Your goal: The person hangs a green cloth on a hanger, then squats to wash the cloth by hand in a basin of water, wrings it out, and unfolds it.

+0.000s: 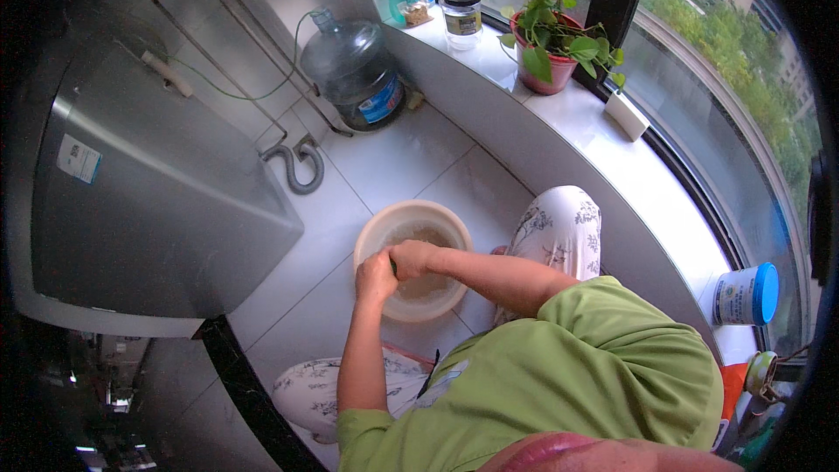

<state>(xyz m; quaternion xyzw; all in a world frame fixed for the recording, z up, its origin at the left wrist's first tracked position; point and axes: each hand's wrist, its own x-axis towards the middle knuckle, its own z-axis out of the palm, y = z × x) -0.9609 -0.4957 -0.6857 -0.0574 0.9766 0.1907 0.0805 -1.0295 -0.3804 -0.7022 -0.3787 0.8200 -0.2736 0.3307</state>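
Note:
A cream plastic basin (467,236) stands on the tiled floor between my bent knees, with cloudy brownish water (426,285) in it. My left hand (375,277) is closed in a fist over the basin's near-left side. My right hand (414,258) is pressed against it, also closed. A small dark green thing (393,267) shows between the two hands. Most of it is hidden by the fingers, so I cannot tell what it is.
Left stands a large grey appliance (164,210) with a label; a grey corrugated drain hose (308,177) lies beyond it. A big water bottle (354,72) stands by the wall. The windowsill holds a potted plant (550,46), a lidded jar (462,19) and a blue-lidded tub (744,295).

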